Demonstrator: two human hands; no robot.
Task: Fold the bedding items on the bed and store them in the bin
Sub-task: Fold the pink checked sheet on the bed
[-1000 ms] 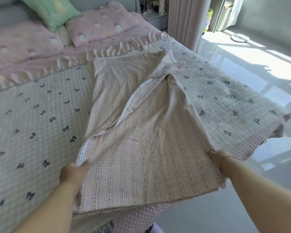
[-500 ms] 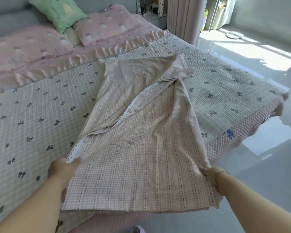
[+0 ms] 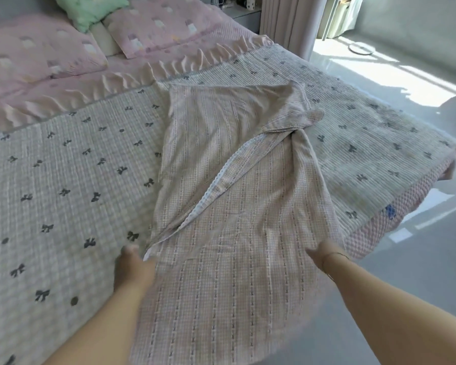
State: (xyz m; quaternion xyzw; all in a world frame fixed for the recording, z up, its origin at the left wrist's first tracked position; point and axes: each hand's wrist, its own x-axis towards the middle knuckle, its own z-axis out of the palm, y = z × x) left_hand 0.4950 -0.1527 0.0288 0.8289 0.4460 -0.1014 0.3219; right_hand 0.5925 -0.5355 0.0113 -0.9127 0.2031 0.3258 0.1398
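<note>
Pulled nearer since the prior frame: checked blanket (image 3: pixel 237 212), near end off the bed (image 3: pixel 63 196) edge. Left hand (image 3: pixel 133 270) and right hand (image 3: pixel 323 252) grasping side edges; finger curl hidden. Long axis running straight away, both equally near.

Bed (image 3: pixel 63 196) under checked blanket (image 3: pixel 221 206)

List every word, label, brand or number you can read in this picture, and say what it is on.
None: no readable text shows anywhere.
Checked blanket, gripped by the left hand and right hand: woven pattern only.
Bow-print bedspread: dark bows and dots, no letters.
Pink pillows: pale printed shapes, too blurred to tell.
Blue mark on the pink cover's edge: too small and blurred to read.
</note>
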